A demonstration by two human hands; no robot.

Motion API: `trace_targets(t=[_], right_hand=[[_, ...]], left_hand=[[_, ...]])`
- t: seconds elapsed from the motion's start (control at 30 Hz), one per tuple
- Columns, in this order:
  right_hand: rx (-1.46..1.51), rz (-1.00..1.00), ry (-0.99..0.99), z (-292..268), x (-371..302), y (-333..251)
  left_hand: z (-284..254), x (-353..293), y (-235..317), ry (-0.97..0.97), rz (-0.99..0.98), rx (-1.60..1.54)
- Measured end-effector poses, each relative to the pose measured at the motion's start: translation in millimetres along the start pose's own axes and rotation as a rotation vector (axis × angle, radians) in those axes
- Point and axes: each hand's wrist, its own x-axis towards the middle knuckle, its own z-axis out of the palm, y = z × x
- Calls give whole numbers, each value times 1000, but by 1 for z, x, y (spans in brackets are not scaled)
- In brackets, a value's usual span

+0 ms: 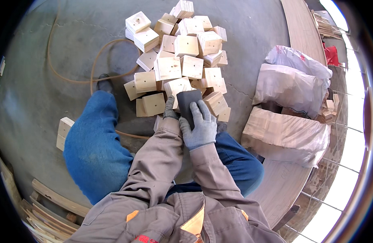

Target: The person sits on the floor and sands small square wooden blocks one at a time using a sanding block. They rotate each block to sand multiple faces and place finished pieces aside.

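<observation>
My right hand [200,125], in a grey knit glove, lies over a dark grey sanding block [188,97], its fingers and thumb gripping it. The sanding block rests against a pale wooden block [177,86] and hides part of it. My left hand [170,109], also gloved, is closed on the near left side of that wooden block; some of its fingers are hidden. Just beyond my hands is a loose heap of similar square wooden blocks [168,68], many with a small dark hole or mark in the top face.
A tan hose [93,65] curls over the concrete floor at left. Two plastic-wrapped bundles [287,131] lie on a wooden board [280,182] at right. Another small stack of blocks [65,131] stands beside my left leg. Wooden strips [48,214] lie at lower left.
</observation>
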Motion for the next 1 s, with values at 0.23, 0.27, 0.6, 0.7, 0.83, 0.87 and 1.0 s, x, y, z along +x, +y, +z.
trace_targets(t=[0.23, 0.27, 0.6, 0.7, 0.83, 0.87, 1.0], right_hand=[[-47, 165, -15, 17, 81, 24], [-53, 202, -51, 16, 95, 24], [4, -10, 9, 1, 17, 8], [-5, -6, -24, -8, -9, -1], [8, -53, -12, -2, 5, 3], [5, -30, -5, 1, 14, 5], [-34, 53, 53, 22, 73, 21]], left_hand=[[10, 0, -6, 5, 5, -42], [9, 1, -6, 8, 10, -42], [6, -1, -4, 32, 21, -97], [7, -2, -6, 35, 14, -100], [5, -5, -3, 48, 31, -100], [5, -5, -4, 53, 37, -93], [9, -3, -8, 76, 55, -83]])
